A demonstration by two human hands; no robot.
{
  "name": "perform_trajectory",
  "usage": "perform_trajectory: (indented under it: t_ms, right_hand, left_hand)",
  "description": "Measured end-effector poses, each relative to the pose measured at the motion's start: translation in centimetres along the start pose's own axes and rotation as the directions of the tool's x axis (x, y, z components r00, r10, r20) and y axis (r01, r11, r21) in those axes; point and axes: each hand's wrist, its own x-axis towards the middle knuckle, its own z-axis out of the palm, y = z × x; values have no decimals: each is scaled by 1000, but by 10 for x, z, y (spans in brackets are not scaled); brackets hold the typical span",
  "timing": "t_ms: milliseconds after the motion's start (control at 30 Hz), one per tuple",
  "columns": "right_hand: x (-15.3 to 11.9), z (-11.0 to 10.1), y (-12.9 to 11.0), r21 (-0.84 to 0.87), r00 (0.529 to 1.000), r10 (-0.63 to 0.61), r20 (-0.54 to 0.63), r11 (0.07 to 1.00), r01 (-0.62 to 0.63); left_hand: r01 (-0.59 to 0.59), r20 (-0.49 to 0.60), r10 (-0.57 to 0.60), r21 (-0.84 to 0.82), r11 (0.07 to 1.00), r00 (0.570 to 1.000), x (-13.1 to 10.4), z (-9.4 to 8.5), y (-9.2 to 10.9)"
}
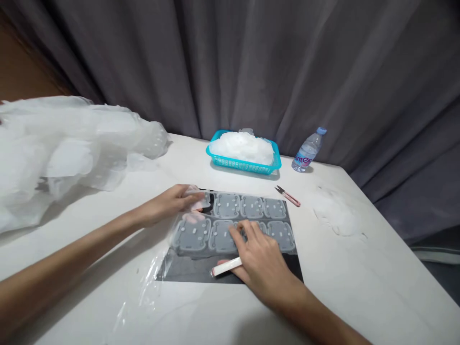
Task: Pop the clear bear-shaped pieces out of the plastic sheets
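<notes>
At the mat, the left hand holds a seemingly plastic piece, the right hand a white stick.

The translucent pieces look like frosted, semi-matt plastic with raised rims, lying on a smooth dark sheet beside glossy, wrinkled clear film, while the white stick has a smooth, shiny surface. The turquoise basket is smooth plastic with perforated sides, the bottle is clear, glossy plastic, and the snips have dark metal blades. Soft matt cloth forms the grey curtain, behind a smooth, faintly sheened white tabletop and thin, crumpled plastic-looking wrapping.
</notes>
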Motion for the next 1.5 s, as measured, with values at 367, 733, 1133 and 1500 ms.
perform_trajectory:
  t_ms: [367, 733, 1133, 1500]
  right_hand:
    - [7, -13, 53, 131, 951, -293, 98, 951, 280]
    - [-8, -60, 99, 691, 875, -66, 479, 643, -329]
    - [-13, 4, 110, 144, 856, 513, 65, 844, -517]
    - [17, 5, 92, 482, 980, 192, -54, 864, -142]
  left_hand:
    - [214, 257, -179, -115, 970, 950, -47, 0, -20]
    - [-342, 123, 358, 679, 649, 925, -36, 33, 10]
    - [-630, 394, 558, 705, 326, 730, -13, 97, -27]
    - [-335, 85, 607, 890, 311, 790, -63, 128, -39]
